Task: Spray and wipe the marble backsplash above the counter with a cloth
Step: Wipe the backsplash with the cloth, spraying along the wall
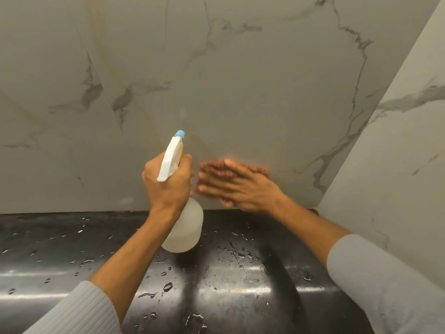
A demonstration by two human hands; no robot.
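Two hands up: left hand clenched round spray bottle, nozzle toward marble backsplash; right hand flat, fingers spread, blurred against marble. No cloth visible. Below, black bench glossy, beaded with droplets; marble side wall right.

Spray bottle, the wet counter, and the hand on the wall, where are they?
Spray bottle [184,229]: head view, on its cloudy round body.
Counter [240,280]: head view, on the wet black top.
Right hand [237,183]: head view, on its back, flat against the wall.
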